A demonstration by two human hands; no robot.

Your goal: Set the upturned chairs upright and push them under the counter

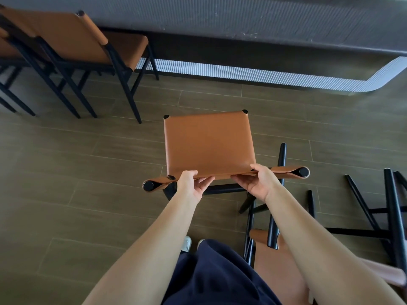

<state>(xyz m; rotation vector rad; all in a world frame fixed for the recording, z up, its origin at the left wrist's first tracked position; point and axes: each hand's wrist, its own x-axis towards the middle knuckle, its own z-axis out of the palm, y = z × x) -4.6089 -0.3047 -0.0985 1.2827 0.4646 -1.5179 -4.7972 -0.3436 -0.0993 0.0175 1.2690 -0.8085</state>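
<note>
A tan leather chair with black legs (209,144) stands upright in front of me, its seat facing the counter (220,18). My left hand (193,186) grips the top edge of its backrest left of the middle. My right hand (256,183) grips the same edge to the right. An upturned chair (273,219) lies on the floor just right of my legs, legs in the air. Another upturned chair (389,219) lies at the far right edge. A gap of floor separates the held chair from the counter.
An upright tan chair (92,45) stands at the counter on the left, its seat partly under the overhang, with part of another chair (6,62) at the left edge. A ribbed white base (242,72) runs under the counter. Open wooden floor (77,172) lies to my left.
</note>
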